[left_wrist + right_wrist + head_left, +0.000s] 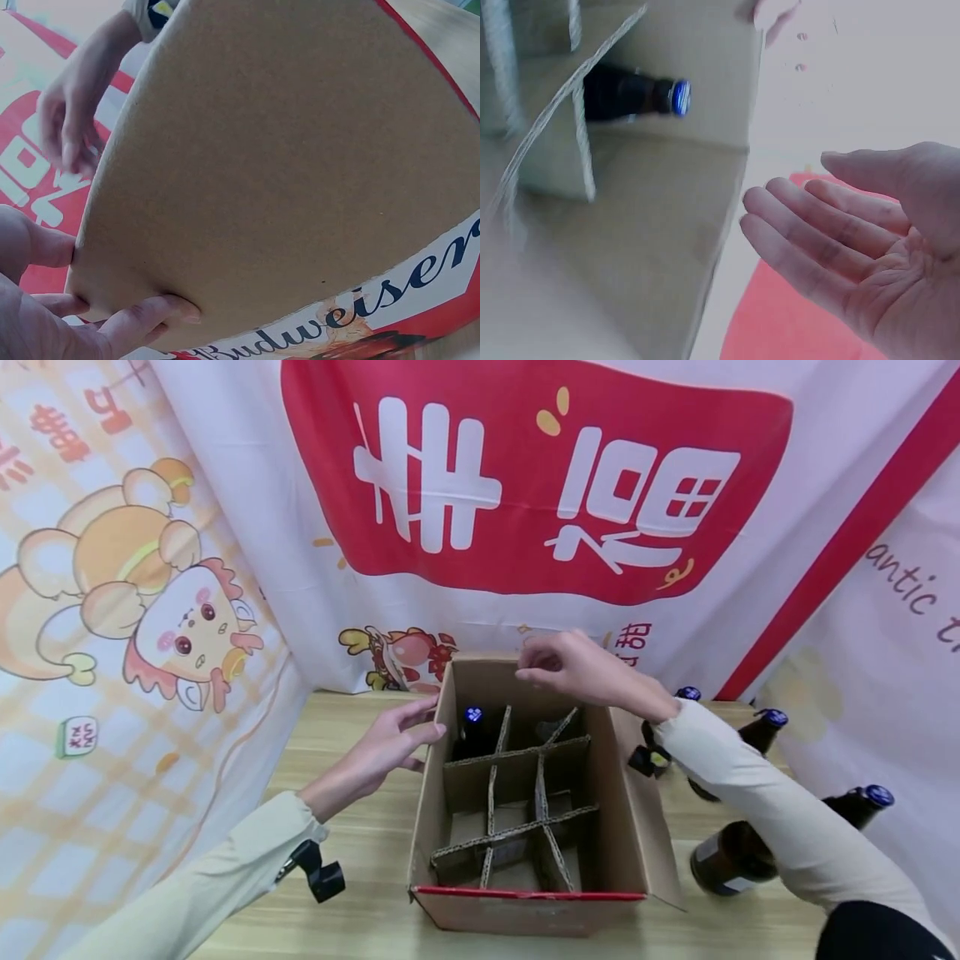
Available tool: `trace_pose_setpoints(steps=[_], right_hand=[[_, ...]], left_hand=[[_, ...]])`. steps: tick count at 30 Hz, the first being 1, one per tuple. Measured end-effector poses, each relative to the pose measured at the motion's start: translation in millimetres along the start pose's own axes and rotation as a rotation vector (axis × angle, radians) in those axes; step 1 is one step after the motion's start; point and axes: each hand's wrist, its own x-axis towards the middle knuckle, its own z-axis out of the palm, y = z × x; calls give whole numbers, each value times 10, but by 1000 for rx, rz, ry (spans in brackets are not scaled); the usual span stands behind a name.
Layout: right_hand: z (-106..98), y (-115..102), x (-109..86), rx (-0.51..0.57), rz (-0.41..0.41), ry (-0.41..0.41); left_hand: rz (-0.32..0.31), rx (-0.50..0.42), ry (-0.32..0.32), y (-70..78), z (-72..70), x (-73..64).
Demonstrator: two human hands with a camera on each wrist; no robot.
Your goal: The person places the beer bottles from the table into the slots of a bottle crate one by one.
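In the head view a cardboard box stands open-topped on the table, with crossed cardboard dividers inside. One dark beer bottle with a blue cap stands in its back left compartment. My left hand grips the box's left rim towards the back corner; in the left wrist view its fingers press the brown outer flap. Over the back right of the box my right hand hovers with nothing in it. In the right wrist view its fingers are relaxed, palm showing.
Several capped brown beer bottles stand on the table to the right of the box, partly hidden by my right sleeve. A printed curtain hangs close behind the box. An opened flap sticks out on the box's right side.
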Motion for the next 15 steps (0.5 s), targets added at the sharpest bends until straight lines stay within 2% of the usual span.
trace_pose_setpoints(steps=[2,6,9,11,12,15], right_hand=[[-81,90,-144,-34,11,58],[-236,289,-439,-147,102,132],[-351,419,-678,-206,215,108],[-430,477,-848,-235,309,7],[-467,507,-942,-255,354,-72],[-532,581,-1225,-305,461,-378]], left_hand=[[1,2,1,-6,2,9],[9,14,0,-16,2,23],[11,21,-1,-24,-1,25],[10,23,0,-30,-3,27],[9,26,1,-32,-3,29],[7,32,2,-40,-8,20]])
